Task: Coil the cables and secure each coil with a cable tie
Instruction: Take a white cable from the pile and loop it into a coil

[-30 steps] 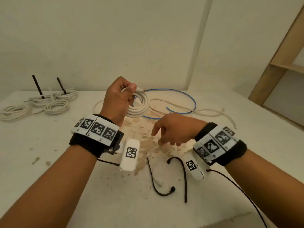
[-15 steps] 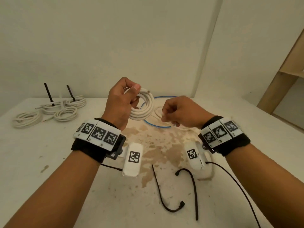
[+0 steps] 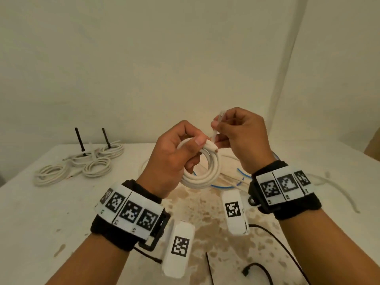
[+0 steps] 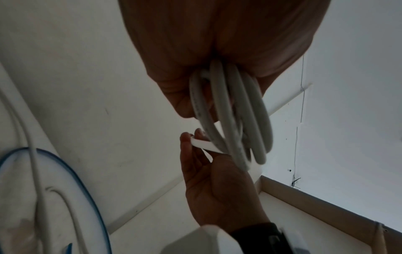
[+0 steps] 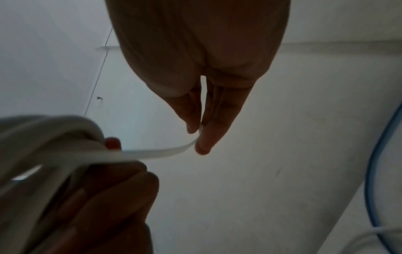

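My left hand [image 3: 176, 153] grips a white cable coil [image 3: 202, 175] raised above the table; the same coil [image 4: 237, 113] hangs from my left fingers in the left wrist view. My right hand [image 3: 240, 136] pinches a thin white cable tie [image 3: 218, 126] just right of the coil's top. In the right wrist view the white cable tie [image 5: 161, 151] runs from my right fingertips [image 5: 201, 146] to the coil [image 5: 50, 137]. Two black cable ties [image 3: 209, 268] lie on the table near me.
Several finished white coils [image 3: 96, 167] with black ties standing up lie at the table's back left. A loose blue cable [image 3: 240, 177] and white cable [image 3: 339, 194] lie behind and right of my hands. The tabletop [image 3: 41, 212] is stained brown in the middle.
My right hand rose from the table with a white tie and came up beside the coil. My left hand lifted the coil higher.
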